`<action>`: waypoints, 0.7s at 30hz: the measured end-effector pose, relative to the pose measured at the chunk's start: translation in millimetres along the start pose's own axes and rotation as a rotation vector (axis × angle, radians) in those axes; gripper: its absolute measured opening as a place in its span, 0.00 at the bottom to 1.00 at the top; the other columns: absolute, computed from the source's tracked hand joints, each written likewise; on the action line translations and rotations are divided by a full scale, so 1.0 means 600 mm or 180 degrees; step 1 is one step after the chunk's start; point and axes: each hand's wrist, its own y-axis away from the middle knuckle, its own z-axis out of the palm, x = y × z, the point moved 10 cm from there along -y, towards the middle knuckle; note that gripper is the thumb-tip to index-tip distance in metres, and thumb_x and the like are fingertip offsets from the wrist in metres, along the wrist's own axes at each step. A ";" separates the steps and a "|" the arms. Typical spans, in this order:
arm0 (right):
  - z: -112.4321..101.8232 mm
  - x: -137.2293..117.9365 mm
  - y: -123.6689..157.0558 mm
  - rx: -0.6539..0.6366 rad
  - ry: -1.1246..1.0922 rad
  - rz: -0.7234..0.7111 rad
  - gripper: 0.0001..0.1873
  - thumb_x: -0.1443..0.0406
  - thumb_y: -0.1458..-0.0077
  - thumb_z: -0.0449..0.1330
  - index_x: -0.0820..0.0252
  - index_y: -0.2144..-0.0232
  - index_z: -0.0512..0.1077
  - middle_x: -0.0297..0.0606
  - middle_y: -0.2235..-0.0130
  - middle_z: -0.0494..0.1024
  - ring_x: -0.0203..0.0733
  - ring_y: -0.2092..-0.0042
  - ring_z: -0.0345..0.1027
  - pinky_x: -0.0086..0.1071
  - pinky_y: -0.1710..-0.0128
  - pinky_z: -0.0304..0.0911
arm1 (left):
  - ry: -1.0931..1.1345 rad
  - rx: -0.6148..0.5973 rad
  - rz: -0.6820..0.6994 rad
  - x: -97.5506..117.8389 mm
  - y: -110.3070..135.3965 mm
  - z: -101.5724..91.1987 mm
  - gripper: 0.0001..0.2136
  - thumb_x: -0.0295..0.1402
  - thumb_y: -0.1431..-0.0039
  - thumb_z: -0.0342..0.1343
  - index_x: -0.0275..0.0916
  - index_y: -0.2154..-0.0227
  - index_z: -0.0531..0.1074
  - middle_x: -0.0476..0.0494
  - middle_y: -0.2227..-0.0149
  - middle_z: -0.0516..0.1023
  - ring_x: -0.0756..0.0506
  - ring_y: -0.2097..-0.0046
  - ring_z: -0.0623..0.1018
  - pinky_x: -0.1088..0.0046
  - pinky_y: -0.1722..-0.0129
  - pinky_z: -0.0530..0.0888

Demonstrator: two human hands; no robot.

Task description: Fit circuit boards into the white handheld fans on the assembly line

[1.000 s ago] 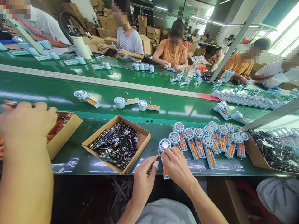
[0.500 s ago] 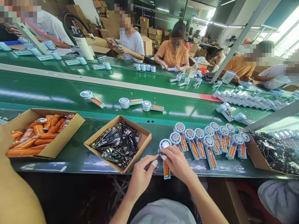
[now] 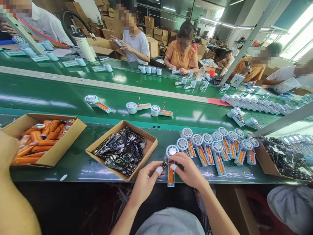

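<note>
My left hand [image 3: 144,179] is closed around a narrow black circuit board [image 3: 161,165], with a white cover on the thumb. Close beside it, my right hand [image 3: 188,169] pinches thin wires [image 3: 173,161] near the board's end; its thumb has a white cover too. Under my fingers lies an opened pale-blue handheld fan body [image 3: 171,150], round head away from me, an orange battery [image 3: 171,178] in its handle. Whether the wires touch the board is hidden by my fingertips. Several similar fan bodies [image 3: 217,147] lie to the right of my right hand.
A cardboard box of circuit boards [image 3: 124,153] stands left of my hands, and a box of orange batteries [image 3: 46,140] further left. Another box of black parts [image 3: 288,160] is at right. Beyond runs a green conveyor [image 3: 61,88] with fan bodies; several co-workers sit across it.
The circuit board in my left hand has tilted so more of its face shows. My right fingertips have drawn slightly apart from it. Fan bodies on the conveyor have shifted a little right.
</note>
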 end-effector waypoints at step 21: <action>0.015 -0.001 0.031 -0.0014 0.0091 -0.0108 0.12 0.70 0.36 0.54 0.55 0.61 0.78 0.43 0.55 0.75 0.42 0.57 0.72 0.38 0.55 0.71 | -0.0357 -0.0266 -0.0157 -0.014 0.000 0.008 0.22 0.32 0.41 0.48 0.39 0.43 0.68 0.47 0.67 0.79 0.49 0.77 0.78 0.75 0.79 0.75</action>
